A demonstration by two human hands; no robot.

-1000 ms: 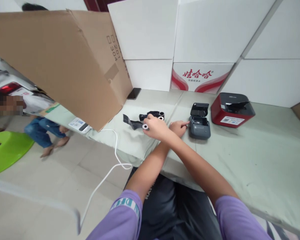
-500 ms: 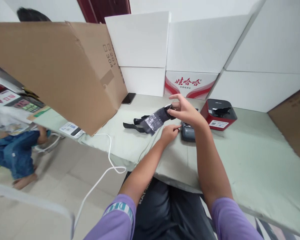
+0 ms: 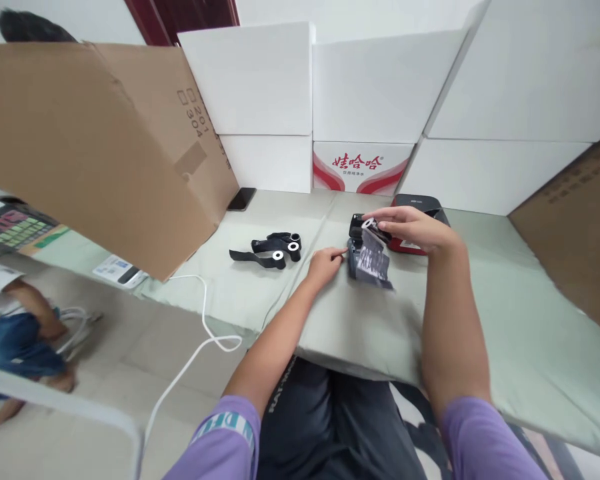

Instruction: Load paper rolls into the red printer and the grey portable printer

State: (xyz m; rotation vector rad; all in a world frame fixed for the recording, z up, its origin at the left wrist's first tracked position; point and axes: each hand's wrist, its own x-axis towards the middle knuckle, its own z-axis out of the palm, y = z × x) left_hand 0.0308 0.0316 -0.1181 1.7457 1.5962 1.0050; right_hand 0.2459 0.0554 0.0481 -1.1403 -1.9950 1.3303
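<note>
My right hand (image 3: 413, 227) pinches a small black roll (image 3: 369, 225) with a white core above a dark portable printer (image 3: 352, 256). A loose strip of the roll, covered in pale print, hangs down over the printer and hides much of it. The printer's lid (image 3: 356, 225) looks raised. With its fingers curled, my left hand (image 3: 325, 265) rests on the table and its fingertips touch the printer's left side. Several similar black rolls (image 3: 266, 259) with white cores and loose tails lie to the left.
A red and black box-shaped device (image 3: 406, 247) stands behind my right hand. White cartons (image 3: 363, 167) line the back, and a large brown cardboard box (image 3: 145, 153) is at left beside a phone (image 3: 241, 199). A white cable (image 3: 204, 300) hangs over the table edge. Another person's arm (image 3: 35, 307) shows far left.
My right hand has carried the roll rightward and lower, from the left of the printer to over it. The rolls behind are now uncovered. My left hand stays beside the printer; the view has shifted slightly.
</note>
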